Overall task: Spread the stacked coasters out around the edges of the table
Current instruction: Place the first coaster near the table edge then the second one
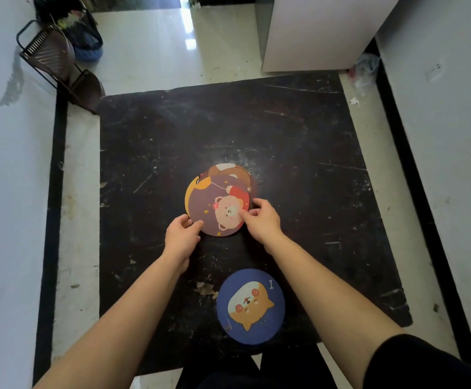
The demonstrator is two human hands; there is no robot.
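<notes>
A loose stack of round cartoon coasters [219, 200] lies near the middle of the black table [298, 164]. Its top coaster is mauve with a pink bear; orange and brown ones peek out beneath. My left hand [182, 237] pinches the stack's near-left edge. My right hand [262, 220] grips the top coaster's right edge, thumb on the bear picture. A single blue coaster [250, 306] with an orange dog lies flat by the table's near edge, apart from both hands.
A dark folded chair [57, 66] leans at the table's far-left corner, with a dark bag [79, 32] behind it. A white cabinet [321, 32] stands beyond the far edge. White walls flank both sides.
</notes>
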